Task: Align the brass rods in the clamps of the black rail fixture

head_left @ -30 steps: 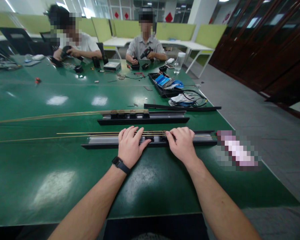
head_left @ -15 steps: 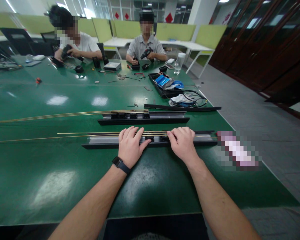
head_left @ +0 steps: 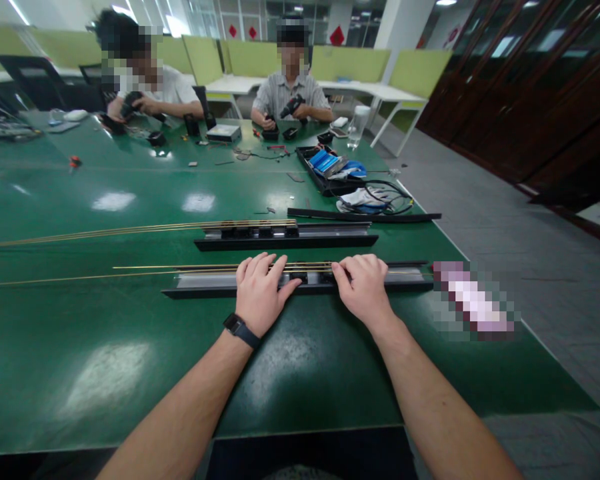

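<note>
A long black channel (head_left: 215, 292) with a pale inner face lies across the green table in front of me, with small black blocks (head_left: 298, 277) inside it. Thin brass-coloured rods (head_left: 150, 267) run along it and pass beneath my hands. My left hand (head_left: 261, 287) lies across the channel, fingers stretched over the rods and thumb apart, close to a block. Farther right, my right hand (head_left: 363, 283) has its fingers curled and its thumb pressed in at the rods' right part. The fingertips of that hand are partly hidden.
Behind lies a second channel (head_left: 285, 244) with more brass rods (head_left: 180, 231). Beyond it are a black strip (head_left: 365, 217), a glove with cables (head_left: 370, 199) and a black tray (head_left: 316, 175). Two people with power drills sit across the table. A blurred pinkish item (head_left: 473, 298) lies right.
Both hands keep nearly the same pose on the channel. The whole view has shifted very slightly; the rods and channels show no clear movement of their own.
</note>
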A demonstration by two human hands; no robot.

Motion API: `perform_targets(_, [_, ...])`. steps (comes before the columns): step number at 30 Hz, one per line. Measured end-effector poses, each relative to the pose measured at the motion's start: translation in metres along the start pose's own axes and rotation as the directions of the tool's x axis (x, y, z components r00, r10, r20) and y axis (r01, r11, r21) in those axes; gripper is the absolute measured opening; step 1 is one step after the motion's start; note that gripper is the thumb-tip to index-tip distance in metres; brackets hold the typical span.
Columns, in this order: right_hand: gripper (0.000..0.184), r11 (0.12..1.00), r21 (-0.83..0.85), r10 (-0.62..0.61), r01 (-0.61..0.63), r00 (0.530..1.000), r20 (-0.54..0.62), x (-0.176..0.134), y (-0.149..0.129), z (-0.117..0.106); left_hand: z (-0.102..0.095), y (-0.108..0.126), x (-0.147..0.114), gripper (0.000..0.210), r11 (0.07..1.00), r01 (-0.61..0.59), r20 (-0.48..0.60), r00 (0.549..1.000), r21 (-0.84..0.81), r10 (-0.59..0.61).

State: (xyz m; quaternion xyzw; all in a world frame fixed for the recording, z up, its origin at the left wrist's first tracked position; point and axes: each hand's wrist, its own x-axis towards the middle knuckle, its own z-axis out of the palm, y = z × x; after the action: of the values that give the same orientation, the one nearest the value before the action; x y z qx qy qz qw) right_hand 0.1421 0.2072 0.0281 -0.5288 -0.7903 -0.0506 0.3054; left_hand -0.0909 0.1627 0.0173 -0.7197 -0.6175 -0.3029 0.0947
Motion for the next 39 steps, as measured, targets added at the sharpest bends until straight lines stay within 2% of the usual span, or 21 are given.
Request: perform_targets(39, [0.036, 1.000, -0.012, 0.006, -0.006, 1.000, 0.024, 0.0009, 0.0044, 0.0017, -0.0027, 0.0015, 0.0006, 0.048, 1.000, 0.006, 0.016, 1.000, -0.012, -0.006])
